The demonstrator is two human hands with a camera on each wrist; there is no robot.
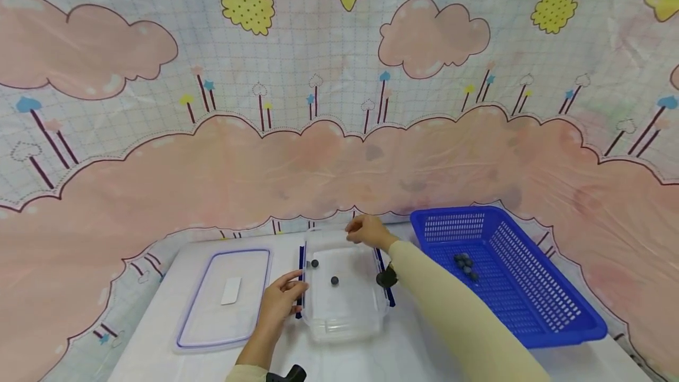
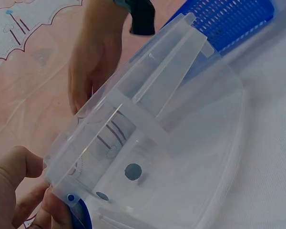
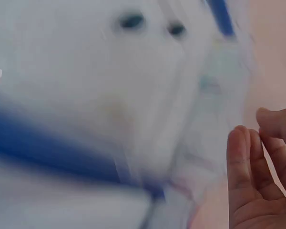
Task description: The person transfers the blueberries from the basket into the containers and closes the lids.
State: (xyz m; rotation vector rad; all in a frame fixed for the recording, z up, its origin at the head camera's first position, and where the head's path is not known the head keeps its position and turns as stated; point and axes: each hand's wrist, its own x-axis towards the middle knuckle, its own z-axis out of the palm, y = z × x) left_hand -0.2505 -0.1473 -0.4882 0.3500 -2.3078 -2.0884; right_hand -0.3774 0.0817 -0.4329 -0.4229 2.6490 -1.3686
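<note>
A clear plastic storage box (image 1: 345, 326) with dark blue side latches stands on the table. Two blueberries lie in it: one blueberry (image 1: 335, 280) near the middle, another blueberry (image 1: 315, 263) by the left wall. My left hand (image 1: 279, 301) holds the box's left side, thumb and fingers at the rim beside a blue latch (image 2: 80, 214). Over the far right corner of the box is my right hand (image 1: 368, 230). In the right wrist view its fingers (image 3: 238, 157) are nearly straight, the thumb is apart from them, and nothing shows between.
To the right stands a blue perforated basket (image 1: 509, 323) with several blueberries (image 1: 465, 264) inside. A clear lid (image 1: 201, 317) with a blue seal lies left of the box, a white rectangle (image 1: 231, 290) within its outline. Behind the table hangs a patterned cloth (image 1: 329, 175).
</note>
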